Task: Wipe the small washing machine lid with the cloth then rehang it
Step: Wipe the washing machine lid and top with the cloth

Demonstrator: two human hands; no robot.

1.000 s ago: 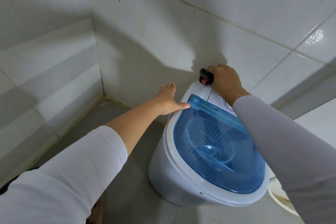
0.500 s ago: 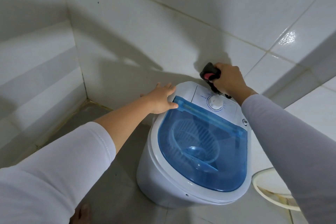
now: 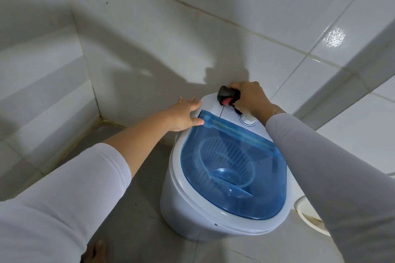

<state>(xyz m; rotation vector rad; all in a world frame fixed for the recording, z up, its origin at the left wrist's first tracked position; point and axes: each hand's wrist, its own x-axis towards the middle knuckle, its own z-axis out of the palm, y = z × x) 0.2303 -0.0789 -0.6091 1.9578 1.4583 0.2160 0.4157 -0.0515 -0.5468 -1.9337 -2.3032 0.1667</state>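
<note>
Right hand [image 3: 249, 97] lowered, gripping probably cloth [image 3: 227, 94], left hand [image 3: 184, 114] flat beside lid [image 3: 233, 175]

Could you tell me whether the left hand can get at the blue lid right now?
Probably yes: the left hand lies open on the washer rim, thumb at the lid's hinge corner, with nothing on the lid.

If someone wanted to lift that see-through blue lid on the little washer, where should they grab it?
Probably at the rounded front edge of the blue lid, nearest the camera, coming from the front and lifting upward. The straight hinge bar runs along the back by the control dial, so that side likely stays put. The left hand rests near the hinge corner, a poor lifting spot.
</note>
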